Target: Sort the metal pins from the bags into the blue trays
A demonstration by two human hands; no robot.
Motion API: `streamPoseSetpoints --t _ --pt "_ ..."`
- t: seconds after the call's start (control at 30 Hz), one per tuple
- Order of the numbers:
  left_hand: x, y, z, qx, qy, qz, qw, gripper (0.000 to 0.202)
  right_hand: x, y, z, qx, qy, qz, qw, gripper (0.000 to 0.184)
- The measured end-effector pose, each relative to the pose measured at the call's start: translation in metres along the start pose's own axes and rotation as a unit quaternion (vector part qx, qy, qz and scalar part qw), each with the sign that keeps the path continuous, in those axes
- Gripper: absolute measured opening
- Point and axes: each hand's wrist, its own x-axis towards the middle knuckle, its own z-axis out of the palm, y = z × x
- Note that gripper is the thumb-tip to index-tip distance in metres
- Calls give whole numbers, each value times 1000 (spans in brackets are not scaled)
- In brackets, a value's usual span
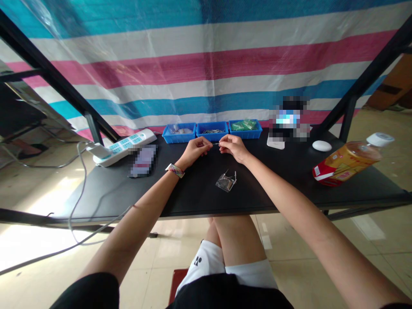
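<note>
My left hand is closed in a pinch above the black table, just in front of the blue bins. Opposite it, my right hand pinches too, its fingertips a short way from the left ones. A thin, shiny metal piece shows between the two sets of fingertips; its exact kind is too small to tell. Nearer me on the table lies a small clear plastic bag with metal parts in or on it. Behind my hands, the middle blue bin holds several slim metal pieces.
The left blue bin holds clear packets, the right one green packets. At left are a white power strip with a cable and a phone. To the right stand a drink bottle, a white oval object and a blurred device.
</note>
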Motion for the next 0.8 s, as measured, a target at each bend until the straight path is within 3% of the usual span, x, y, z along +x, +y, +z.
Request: streamPoseSetpoints --t 0.27,0.4,0.47,0.57,0.67,0.8 --pt "5 -6 0 11 -4 -17 1000 42 6 1 3 -33 6 -23 999 23" --pt "5 -6 1 5 -5 -17 1000 39 19 -7 2 -107 85 -110 985 17" --pt "5 -4 1 6 -15 -22 1000 34 28 -12 -4 -181 145 -162 959 10" --pt "4 -2 1 9 -26 -31 999 29 39 -19 -13 -330 206 -221 894 5" --pt "5 -3 1 5 -21 -39 999 28 44 -22 -18 -434 210 -234 844 10" --pt "6 -5 0 3 -29 -37 999 28 44 -24 -10 -505 190 -210 815 12"
